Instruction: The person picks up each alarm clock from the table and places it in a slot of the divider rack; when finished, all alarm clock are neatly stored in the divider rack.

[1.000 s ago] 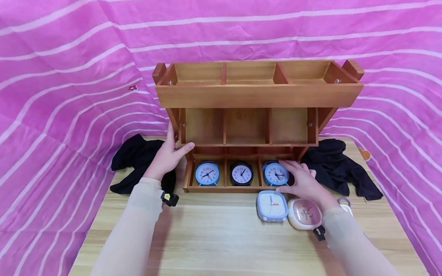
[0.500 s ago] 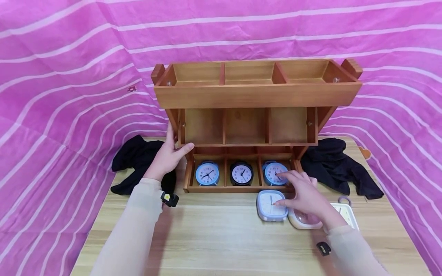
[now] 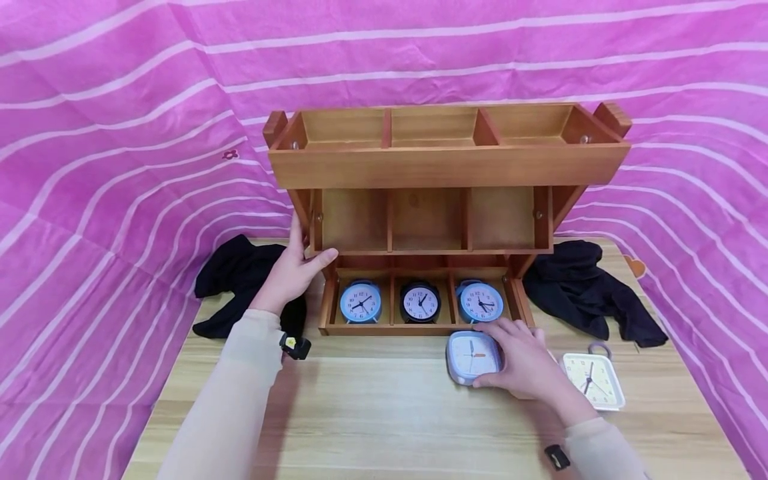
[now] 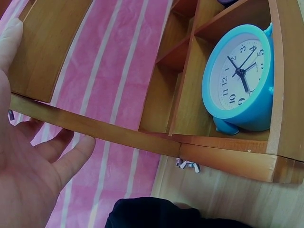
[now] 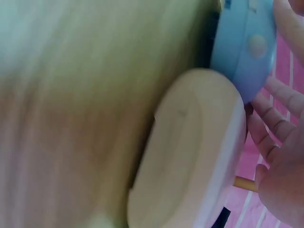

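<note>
A person's left hand is gripping the left end of the middle tier of a wooden tiered box, while the right hand is grasping a lavender square clock, its thumb and fingers lying at opposite sides. The lavender square clock is sitting on the tabletop, just in front of the box's bottom row. A pale-bodied clock is crowding in beside it, mostly hidden under the right hand; the wrist view is blurred, so whether the fingers are brushing it is hard to tell. A cream square clock is lying farther right. Overhanging tiers are standing above the bottom compartments, which are holding a left blue clock, a black clock and a right blue clock. Black cloths are flanking the box.
</note>
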The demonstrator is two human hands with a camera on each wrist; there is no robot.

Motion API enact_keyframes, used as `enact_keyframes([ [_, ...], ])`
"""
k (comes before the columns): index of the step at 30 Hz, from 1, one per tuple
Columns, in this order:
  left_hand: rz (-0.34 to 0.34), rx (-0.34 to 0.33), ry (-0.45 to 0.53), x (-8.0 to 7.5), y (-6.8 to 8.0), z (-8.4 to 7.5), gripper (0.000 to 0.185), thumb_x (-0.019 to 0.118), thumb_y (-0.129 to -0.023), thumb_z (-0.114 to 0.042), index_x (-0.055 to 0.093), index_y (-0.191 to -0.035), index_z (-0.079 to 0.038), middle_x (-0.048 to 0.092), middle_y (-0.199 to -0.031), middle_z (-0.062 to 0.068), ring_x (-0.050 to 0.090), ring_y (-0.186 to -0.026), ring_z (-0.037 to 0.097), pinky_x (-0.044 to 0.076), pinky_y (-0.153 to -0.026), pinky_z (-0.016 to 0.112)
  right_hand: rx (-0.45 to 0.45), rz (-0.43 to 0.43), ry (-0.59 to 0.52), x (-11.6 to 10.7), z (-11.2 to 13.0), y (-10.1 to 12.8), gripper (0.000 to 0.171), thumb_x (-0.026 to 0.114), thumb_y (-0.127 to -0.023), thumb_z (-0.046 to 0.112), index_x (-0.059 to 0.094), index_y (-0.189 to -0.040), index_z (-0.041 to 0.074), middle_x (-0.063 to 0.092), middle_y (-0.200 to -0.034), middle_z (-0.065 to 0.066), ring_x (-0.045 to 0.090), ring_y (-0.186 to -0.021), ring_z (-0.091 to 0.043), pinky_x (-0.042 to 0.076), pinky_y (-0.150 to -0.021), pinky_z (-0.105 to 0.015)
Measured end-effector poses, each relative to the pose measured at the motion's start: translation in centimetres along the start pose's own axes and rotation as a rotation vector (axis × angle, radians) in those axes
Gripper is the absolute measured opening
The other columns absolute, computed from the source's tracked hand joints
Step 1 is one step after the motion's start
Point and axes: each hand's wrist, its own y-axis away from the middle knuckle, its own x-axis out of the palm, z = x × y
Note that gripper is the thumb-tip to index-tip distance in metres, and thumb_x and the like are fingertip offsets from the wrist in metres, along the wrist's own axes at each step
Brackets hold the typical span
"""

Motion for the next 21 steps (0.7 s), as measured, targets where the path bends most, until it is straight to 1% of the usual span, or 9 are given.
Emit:
enact_keyframes([
  [2, -0.008, 0.017, -0.006, 0.0, -0.3, 1.1, 0.106, 0.070, -0.101, -0.033, -0.014, -0.160, -0.056, 0.011, -0.175, 0.000, 0.025, -0.157, 0.037, 0.038, -0.115, 0.062, -0.007, -0.020, 0.013, 0.3, 0.1, 0.2, 0.100, 0.094, -0.056, 0.069, 0.066, -0.138, 0.020, 0.066, -0.125, -0.003, 0.056, -0.110, -0.029, 0.033, -0.083, -0.047],
  [5, -0.011, 0.005, -0.007, 0.0, -0.3, 1.1, 0.106, 0.071, -0.100, -0.036, -0.014, -0.160, -0.056, 0.010, -0.175, 0.000, 0.025, -0.157, 0.037, 0.039, -0.115, 0.062, -0.018, -0.036, 0.013, 0.8, 0.4, 0.3, 0.103, 0.096, -0.053, 0.066, 0.066, -0.139, 0.019, 0.065, -0.125, -0.004, 0.058, -0.111, -0.031, 0.034, -0.085, -0.050],
  [11, -0.023, -0.002, -0.007, 0.0, -0.2, 1.0, 0.106, 0.071, -0.100, -0.037, -0.014, -0.160, -0.055, 0.012, -0.175, 0.001, 0.025, -0.156, 0.039, 0.041, -0.113, 0.062, -0.004, -0.039, -0.026, 1.9, 0.8, 0.7, 0.102, 0.099, -0.052, 0.062, 0.069, -0.138, 0.017, 0.061, -0.120, -0.001, 0.058, -0.114, -0.029, 0.033, -0.089, -0.055],
  [15, -0.021, -0.014, -0.012, 0.0, -0.2, 0.9, 0.105, 0.071, -0.100, -0.039, -0.014, -0.159, -0.058, 0.013, -0.175, 0.001, 0.025, -0.157, 0.037, 0.041, -0.113, 0.062, 0.006, -0.044, -0.038, 2.0, 1.0, 0.9, 0.108, 0.099, -0.051, 0.061, 0.066, -0.141, 0.012, 0.059, -0.129, -0.005, 0.057, -0.119, -0.030, 0.034, -0.094, -0.057],
  [18, -0.020, -0.025, -0.015, 0.0, -0.1, 0.9, 0.104, 0.071, -0.099, -0.040, -0.014, -0.158, -0.060, 0.012, -0.175, 0.001, 0.024, -0.157, 0.036, 0.041, -0.114, 0.061, -0.005, -0.023, -0.032, 2.1, 1.3, 1.1, 0.110, 0.098, -0.051, 0.063, 0.065, -0.142, 0.011, 0.060, -0.134, -0.007, 0.055, -0.119, -0.030, 0.037, -0.092, -0.055],
  [21, -0.017, -0.026, -0.011, 0.1, -0.1, 0.9, 0.105, 0.071, -0.099, -0.040, -0.014, -0.158, -0.060, 0.012, -0.175, 0.001, 0.024, -0.157, 0.036, 0.040, -0.115, 0.061, -0.015, -0.008, -0.018, 2.0, 1.7, 1.3, 0.109, 0.096, -0.051, 0.066, 0.066, -0.140, 0.011, 0.063, -0.134, -0.007, 0.054, -0.116, -0.029, 0.038, -0.087, -0.051],
])
